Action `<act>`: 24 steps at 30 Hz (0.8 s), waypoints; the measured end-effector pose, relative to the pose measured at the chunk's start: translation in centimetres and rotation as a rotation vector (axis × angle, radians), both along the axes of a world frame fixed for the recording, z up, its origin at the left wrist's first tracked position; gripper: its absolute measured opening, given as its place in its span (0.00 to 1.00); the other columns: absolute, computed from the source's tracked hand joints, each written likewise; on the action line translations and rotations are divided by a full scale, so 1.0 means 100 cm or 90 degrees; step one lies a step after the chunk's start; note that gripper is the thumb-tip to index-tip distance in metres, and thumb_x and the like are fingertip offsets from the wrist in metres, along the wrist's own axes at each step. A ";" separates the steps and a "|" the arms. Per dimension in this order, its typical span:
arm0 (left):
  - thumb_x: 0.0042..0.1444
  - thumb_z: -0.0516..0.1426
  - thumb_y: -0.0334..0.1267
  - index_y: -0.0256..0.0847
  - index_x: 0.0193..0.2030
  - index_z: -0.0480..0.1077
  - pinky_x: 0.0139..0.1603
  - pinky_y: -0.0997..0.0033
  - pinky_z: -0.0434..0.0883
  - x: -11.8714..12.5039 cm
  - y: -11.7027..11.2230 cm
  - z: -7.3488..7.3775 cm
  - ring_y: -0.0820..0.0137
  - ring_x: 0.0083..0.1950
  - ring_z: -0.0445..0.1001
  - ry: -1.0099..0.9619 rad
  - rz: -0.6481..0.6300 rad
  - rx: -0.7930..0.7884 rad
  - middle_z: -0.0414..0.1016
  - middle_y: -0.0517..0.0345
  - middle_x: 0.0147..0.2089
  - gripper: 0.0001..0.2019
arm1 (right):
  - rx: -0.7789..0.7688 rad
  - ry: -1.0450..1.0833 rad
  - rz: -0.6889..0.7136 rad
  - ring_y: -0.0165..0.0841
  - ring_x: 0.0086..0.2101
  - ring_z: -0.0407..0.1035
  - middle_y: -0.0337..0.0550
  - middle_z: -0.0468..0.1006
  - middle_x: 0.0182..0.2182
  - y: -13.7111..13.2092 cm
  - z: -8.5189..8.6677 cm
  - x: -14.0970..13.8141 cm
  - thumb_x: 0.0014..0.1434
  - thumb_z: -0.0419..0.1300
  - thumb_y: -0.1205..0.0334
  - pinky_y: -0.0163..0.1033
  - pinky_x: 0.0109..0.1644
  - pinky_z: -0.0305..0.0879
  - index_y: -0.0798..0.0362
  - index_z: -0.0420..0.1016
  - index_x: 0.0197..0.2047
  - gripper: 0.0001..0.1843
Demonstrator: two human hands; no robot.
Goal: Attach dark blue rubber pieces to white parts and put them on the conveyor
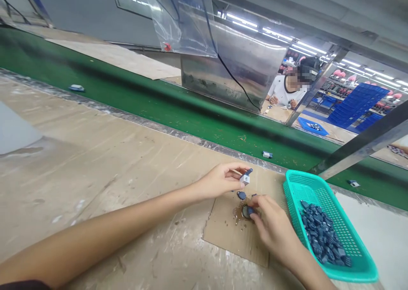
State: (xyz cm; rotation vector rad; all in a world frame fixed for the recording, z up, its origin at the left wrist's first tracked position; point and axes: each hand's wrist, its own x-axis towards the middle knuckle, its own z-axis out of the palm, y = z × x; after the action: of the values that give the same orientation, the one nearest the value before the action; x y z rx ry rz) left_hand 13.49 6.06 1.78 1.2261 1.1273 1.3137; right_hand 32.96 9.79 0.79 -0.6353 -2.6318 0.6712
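Observation:
My left hand (225,180) is closed on a small white and dark blue plastic part (245,179), holding it above the table. Lower and to the right, my right hand (267,215) pinches a small dark blue plastic piece (250,211). That piece is at a small round dish (245,211) that stands in a brownish wet patch. Beneath both hands lies a cardboard sheet (223,230) with droplets on it. Another dark blue piece (241,195) rests on the cardboard between my hands.
On the right stands a teal mesh basket (293,209) with many dark blue pieces (323,234). A green conveyor belt (204,124) runs behind the table, carrying several small white and blue parts. Beyond it, a person (288,90) sits near a blue tray (314,127). A metal post (360,143) slants behind the basket.

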 end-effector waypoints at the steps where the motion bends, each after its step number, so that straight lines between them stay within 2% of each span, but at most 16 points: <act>1: 0.42 0.59 0.29 0.38 0.44 0.68 0.47 0.66 0.69 0.001 -0.001 -0.001 0.72 0.42 0.71 0.001 -0.007 0.000 0.72 0.54 0.44 0.19 | 0.029 -0.010 0.003 0.39 0.34 0.63 0.45 0.68 0.33 -0.002 -0.004 -0.001 0.54 0.46 0.77 0.42 0.35 0.62 0.52 0.62 0.36 0.12; 4: 0.44 0.58 0.29 0.38 0.45 0.68 0.48 0.64 0.69 0.004 -0.004 -0.001 0.72 0.43 0.71 0.032 -0.032 0.024 0.71 0.53 0.45 0.18 | 0.088 -0.033 0.011 0.40 0.32 0.62 0.46 0.67 0.30 -0.004 -0.012 -0.001 0.55 0.44 0.78 0.42 0.33 0.61 0.52 0.62 0.36 0.13; 6: 0.44 0.58 0.29 0.38 0.45 0.69 0.49 0.64 0.68 0.004 -0.006 -0.001 0.71 0.44 0.71 0.065 -0.038 0.046 0.70 0.53 0.46 0.18 | 0.075 -0.022 0.017 0.40 0.32 0.63 0.46 0.68 0.30 -0.003 -0.011 0.000 0.56 0.44 0.77 0.42 0.33 0.62 0.52 0.63 0.36 0.13; 8: 0.44 0.59 0.29 0.38 0.44 0.69 0.49 0.64 0.68 0.004 -0.007 0.000 0.71 0.44 0.70 0.092 -0.034 0.060 0.70 0.53 0.46 0.17 | 0.012 0.018 0.002 0.39 0.32 0.64 0.45 0.69 0.31 -0.002 -0.005 0.003 0.57 0.46 0.75 0.41 0.34 0.63 0.52 0.65 0.37 0.11; 11: 0.46 0.58 0.31 0.39 0.45 0.69 0.46 0.67 0.69 0.006 -0.012 0.004 0.72 0.42 0.70 0.181 0.003 0.091 0.68 0.54 0.45 0.17 | -0.181 0.172 -0.064 0.38 0.36 0.68 0.41 0.72 0.32 0.000 0.008 0.007 0.58 0.53 0.68 0.40 0.39 0.65 0.49 0.63 0.36 0.04; 14: 0.47 0.58 0.31 0.40 0.46 0.68 0.43 0.71 0.69 0.010 -0.019 0.010 0.73 0.39 0.69 0.321 0.036 0.160 0.68 0.56 0.41 0.16 | -0.379 0.363 -0.112 0.35 0.42 0.69 0.39 0.75 0.35 -0.001 0.019 0.008 0.56 0.60 0.64 0.37 0.44 0.66 0.49 0.59 0.31 0.10; 16: 0.48 0.57 0.30 0.38 0.46 0.68 0.41 0.73 0.68 0.013 -0.024 0.013 0.73 0.38 0.68 0.375 0.029 0.203 0.67 0.56 0.39 0.16 | -0.457 0.422 -0.117 0.34 0.42 0.70 0.38 0.76 0.35 -0.001 0.022 0.007 0.55 0.62 0.64 0.36 0.44 0.67 0.49 0.58 0.29 0.13; 20: 0.49 0.57 0.31 0.36 0.47 0.67 0.39 0.74 0.67 0.017 -0.028 0.014 0.73 0.38 0.68 0.418 0.004 0.243 0.67 0.56 0.37 0.17 | -0.530 0.479 -0.109 0.34 0.41 0.71 0.38 0.77 0.33 -0.001 0.022 0.004 0.53 0.65 0.64 0.36 0.44 0.68 0.50 0.57 0.28 0.17; 24: 0.49 0.57 0.34 0.36 0.47 0.67 0.38 0.75 0.67 0.018 -0.028 0.009 0.73 0.37 0.68 0.421 0.008 0.272 0.67 0.56 0.36 0.16 | -0.507 0.485 -0.112 0.34 0.40 0.71 0.39 0.77 0.33 -0.005 0.020 0.003 0.52 0.65 0.65 0.37 0.42 0.69 0.50 0.57 0.28 0.17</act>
State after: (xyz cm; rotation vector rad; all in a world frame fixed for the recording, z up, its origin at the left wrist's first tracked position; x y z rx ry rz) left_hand 15.30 3.22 2.66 2.0722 1.3352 1.2234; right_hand 33.21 9.27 2.76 -0.6228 -1.5455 1.5510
